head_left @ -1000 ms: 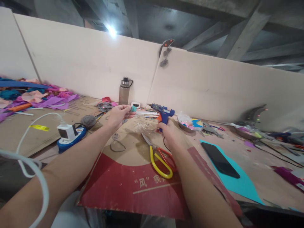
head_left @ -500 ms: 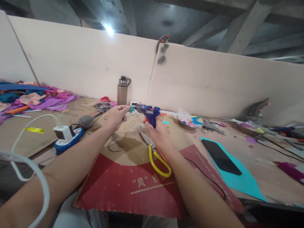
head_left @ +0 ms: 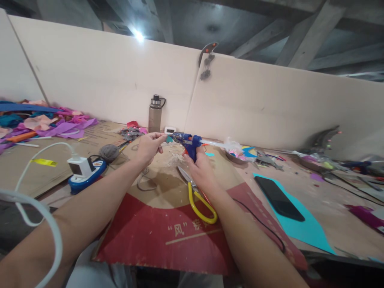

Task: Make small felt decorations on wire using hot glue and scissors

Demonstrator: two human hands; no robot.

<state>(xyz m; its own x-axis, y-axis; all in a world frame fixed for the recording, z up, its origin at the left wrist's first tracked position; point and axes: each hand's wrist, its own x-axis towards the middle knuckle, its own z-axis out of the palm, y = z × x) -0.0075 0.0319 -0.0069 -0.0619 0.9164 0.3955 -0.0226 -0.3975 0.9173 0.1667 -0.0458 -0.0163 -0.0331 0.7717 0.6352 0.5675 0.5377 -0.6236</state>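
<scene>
My right hand (head_left: 198,166) is wrapped round the handle of a blue hot glue gun (head_left: 192,146), its nozzle pointing left. A clear glue stick (head_left: 213,143) sticks out of the gun's rear end. Between the thumb and fingers of my left hand (head_left: 151,148) is a small teal piece (head_left: 169,139), right at the nozzle; whether the two touch I cannot tell. Below my right hand lie scissors with yellow handles (head_left: 202,206), partly hidden by my forearm, on a red and brown cardboard sheet (head_left: 144,236).
A bottle (head_left: 155,114) stands by the white partition. To the left are a power strip (head_left: 87,178) with a white plug, grey yarn (head_left: 109,153) and a heap of coloured scraps (head_left: 45,122). At right, a black phone (head_left: 279,198) lies on turquoise sheet (head_left: 312,232); a filled dish (head_left: 238,158) sits behind.
My left hand has moved slightly right, bringing its fingers closer to the glue gun's nozzle, and the teal piece now shows below the nozzle tip. My right hand keeps its grip almost unmoved.
</scene>
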